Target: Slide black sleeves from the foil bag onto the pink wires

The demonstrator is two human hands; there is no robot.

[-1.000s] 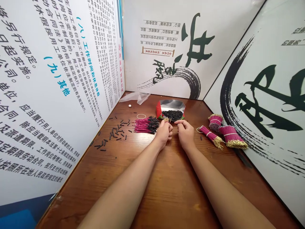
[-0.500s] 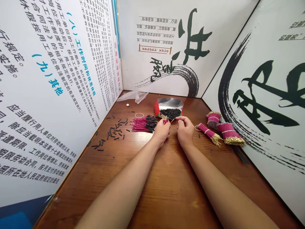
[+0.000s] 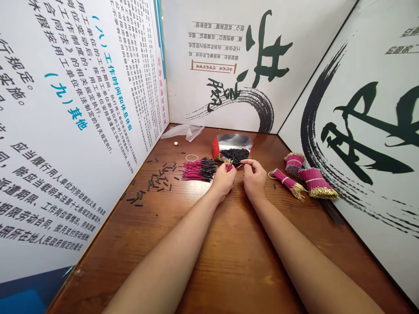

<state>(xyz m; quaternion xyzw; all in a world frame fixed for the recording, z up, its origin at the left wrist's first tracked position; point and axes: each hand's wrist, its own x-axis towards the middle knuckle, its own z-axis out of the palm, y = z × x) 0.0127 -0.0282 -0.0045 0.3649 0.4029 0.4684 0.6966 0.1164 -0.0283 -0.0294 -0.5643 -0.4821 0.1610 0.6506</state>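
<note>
My left hand [image 3: 224, 181] is closed around a small bunch of pink wires [image 3: 228, 165] with gold-coloured tips pointing up. Just to its right, my right hand [image 3: 254, 178] has thumb and forefinger pinched together; what sits in the pinch is too small to make out. Behind both hands stands an open red box [image 3: 216, 149] with a silvery inside, holding a heap of short black sleeves [image 3: 235, 155]. Left of my left hand lies a pile of pink wires with black ends [image 3: 198, 169].
Loose black sleeves [image 3: 159, 179] are scattered on the brown table [image 3: 225, 253] at left. Banded pink wire bundles [image 3: 317, 183] lie at right. A rubber band [image 3: 191, 158], a small white object [image 3: 176, 143] and a clear plastic bag [image 3: 186, 131] lie farther back. Printed panels enclose the table.
My hands have drawn slightly apart at the fingertips. The thin wire that stuck out from the left hand's bunch towards the right fingers no longer shows clearly.
</note>
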